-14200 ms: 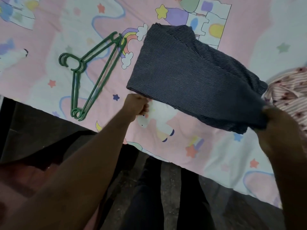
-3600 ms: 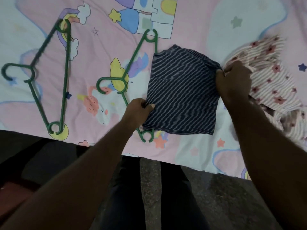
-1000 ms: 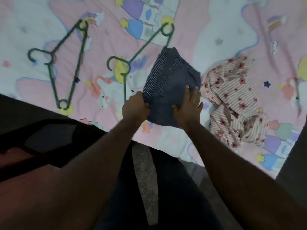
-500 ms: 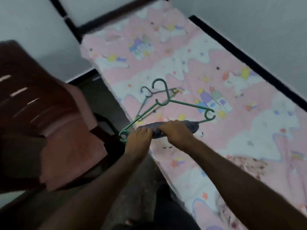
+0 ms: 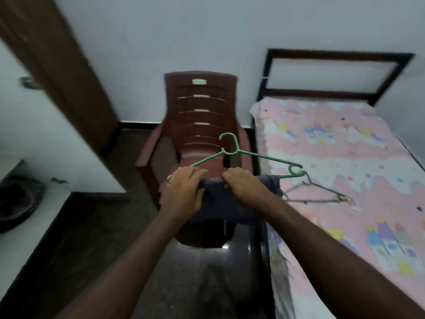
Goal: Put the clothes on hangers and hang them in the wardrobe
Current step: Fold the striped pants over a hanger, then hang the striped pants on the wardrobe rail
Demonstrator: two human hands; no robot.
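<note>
Hands mid-air, chair [image 5: 200, 116] beyond them: my left hand [image 5: 187, 189] and right hand [image 5: 245, 184] both grip striped cloth [image 5: 220, 203] draped over green hanger [image 5: 250, 157] bar, hook up. Spare hanger [image 5: 317, 192] on bed [image 5: 345, 157], right of right hand. Step: carrying. Next, I judge: find wardrobe rail.

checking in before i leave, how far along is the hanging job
Done: the striped garment is folded over the bar of a green hanger. In hand: left hand and right hand both grip it, lifted off the bed in front of the chair. Left: hanging it up, no wardrobe in view, and the spare hanger on the bed is unused.
</note>
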